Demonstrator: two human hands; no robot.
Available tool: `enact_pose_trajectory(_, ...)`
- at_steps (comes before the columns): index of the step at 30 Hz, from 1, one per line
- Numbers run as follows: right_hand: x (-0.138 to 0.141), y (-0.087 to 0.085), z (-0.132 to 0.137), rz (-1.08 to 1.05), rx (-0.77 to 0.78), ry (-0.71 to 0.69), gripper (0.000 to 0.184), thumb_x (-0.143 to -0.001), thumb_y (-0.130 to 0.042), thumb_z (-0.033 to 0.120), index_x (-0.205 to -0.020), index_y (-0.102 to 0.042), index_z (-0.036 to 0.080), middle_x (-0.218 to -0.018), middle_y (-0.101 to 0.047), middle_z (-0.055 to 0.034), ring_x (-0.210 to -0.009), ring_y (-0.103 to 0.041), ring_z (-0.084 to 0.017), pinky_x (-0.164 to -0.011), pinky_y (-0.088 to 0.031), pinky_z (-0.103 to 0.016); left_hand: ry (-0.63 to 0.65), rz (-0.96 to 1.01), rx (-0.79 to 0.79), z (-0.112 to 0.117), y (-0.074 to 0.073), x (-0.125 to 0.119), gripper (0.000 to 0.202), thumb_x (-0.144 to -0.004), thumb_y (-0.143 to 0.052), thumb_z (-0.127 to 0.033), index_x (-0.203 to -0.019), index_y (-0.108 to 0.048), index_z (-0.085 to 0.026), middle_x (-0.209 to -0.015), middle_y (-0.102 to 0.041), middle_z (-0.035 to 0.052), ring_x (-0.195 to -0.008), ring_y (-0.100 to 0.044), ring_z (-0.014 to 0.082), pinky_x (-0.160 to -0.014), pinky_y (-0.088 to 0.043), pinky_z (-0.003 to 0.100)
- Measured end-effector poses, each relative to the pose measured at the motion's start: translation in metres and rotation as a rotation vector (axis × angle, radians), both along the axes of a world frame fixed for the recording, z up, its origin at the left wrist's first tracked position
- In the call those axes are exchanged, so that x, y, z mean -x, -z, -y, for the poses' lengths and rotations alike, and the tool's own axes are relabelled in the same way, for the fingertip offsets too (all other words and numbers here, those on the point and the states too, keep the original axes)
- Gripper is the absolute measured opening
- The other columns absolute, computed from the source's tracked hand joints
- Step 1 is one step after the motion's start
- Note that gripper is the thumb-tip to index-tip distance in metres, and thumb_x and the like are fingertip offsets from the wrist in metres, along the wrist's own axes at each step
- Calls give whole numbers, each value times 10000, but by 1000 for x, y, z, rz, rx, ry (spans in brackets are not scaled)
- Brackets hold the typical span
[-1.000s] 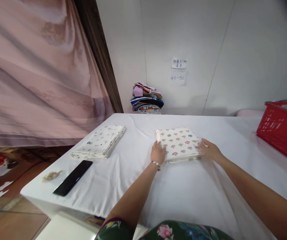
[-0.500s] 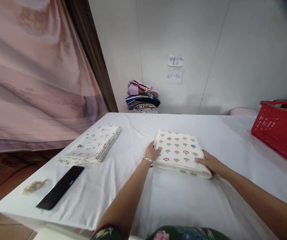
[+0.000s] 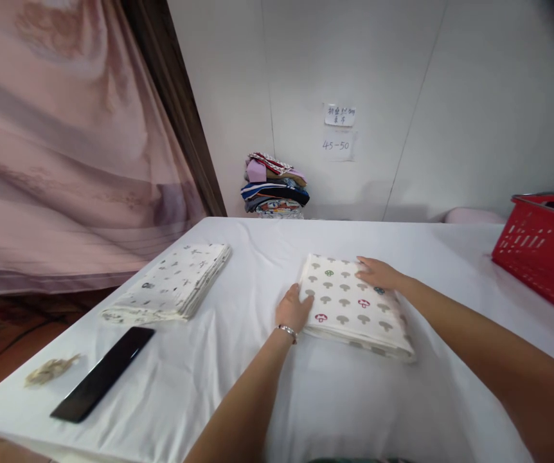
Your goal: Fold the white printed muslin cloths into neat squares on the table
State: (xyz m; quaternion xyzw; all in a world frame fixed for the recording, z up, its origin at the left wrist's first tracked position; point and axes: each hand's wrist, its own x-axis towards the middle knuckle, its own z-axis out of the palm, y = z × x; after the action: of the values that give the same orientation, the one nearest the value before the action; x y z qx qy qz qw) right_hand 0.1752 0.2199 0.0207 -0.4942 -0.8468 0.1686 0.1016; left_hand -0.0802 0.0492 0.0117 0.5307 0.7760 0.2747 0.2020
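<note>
A white folded cloth (image 3: 349, 305) printed with grey, red, green and blue mushrooms lies on the table in front of me. My left hand (image 3: 294, 308), a bracelet at its wrist, is at the cloth's left edge with the thumb on top and the fingers against the side, partly hidden. On the far right part of the cloth, my right hand (image 3: 378, 273) rests flat with its fingers stretched over the top layer. Farther left lies a second folded cloth (image 3: 171, 280), white with small dark prints, which neither hand touches.
A long black flat object (image 3: 103, 373) and a small tan crumpled bundle (image 3: 51, 371) lie at the left on the white-covered table (image 3: 238, 386). A red basket (image 3: 547, 238) stands at the right edge. Folded fabrics (image 3: 276, 185) are stacked beyond the far edge, below wall notes (image 3: 339, 145).
My right hand has gone from the cloth's near right edge to its far right top. My left hand stays at the left edge. The view has shifted slightly.
</note>
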Motion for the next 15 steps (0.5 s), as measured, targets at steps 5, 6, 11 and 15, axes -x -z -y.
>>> enact_pose_trajectory(5, 15, -7, -36, 88, 226, -74, 612, -590, -677, 534, -1114, -617, 224, -1181, -599, -79, -1060, -559, -306, -887, -451, -397, 3, 43, 128, 6, -5, 0, 699, -709, -563, -577, -1277, -404, -201, -1124, -616, 128, -1026, -574, 298, -833, -422, 369)
enact_pose_trajectory(6, 15, -7, -40, 101, 257, -69, 620, -564, -691, 546, -1086, -632, 217, -1164, -608, -87, -1043, -568, -311, -870, -460, -402, 6, 50, 155, 6, -4, 0, 722, -689, -580, -585, -1280, -400, -210, -1114, -622, 122, -1023, -575, 303, -829, -423, 373)
enact_pose_trajectory(11, 6, -6, -45, 64, 379, 45, 699, -496, -725, 573, -1074, -637, 190, -1175, -594, -130, -1019, -573, -329, -831, -473, -421, 51, 74, 176, -13, -3, 10, 789, -639, -672, -501, -1311, -361, -231, -1111, -626, 102, -1017, -582, 281, -816, -433, 343)
enact_pose_trajectory(15, -16, -3, -26, -24, 559, 126, 568, -525, -711, 574, -940, -674, 187, -1006, -671, -110, -889, -628, -293, -766, -501, -382, 135, 54, 148, -57, -9, 29, 853, -562, -757, -419, -1309, -382, -247, -1140, -613, 85, -1044, -568, 259, -856, -424, 317)
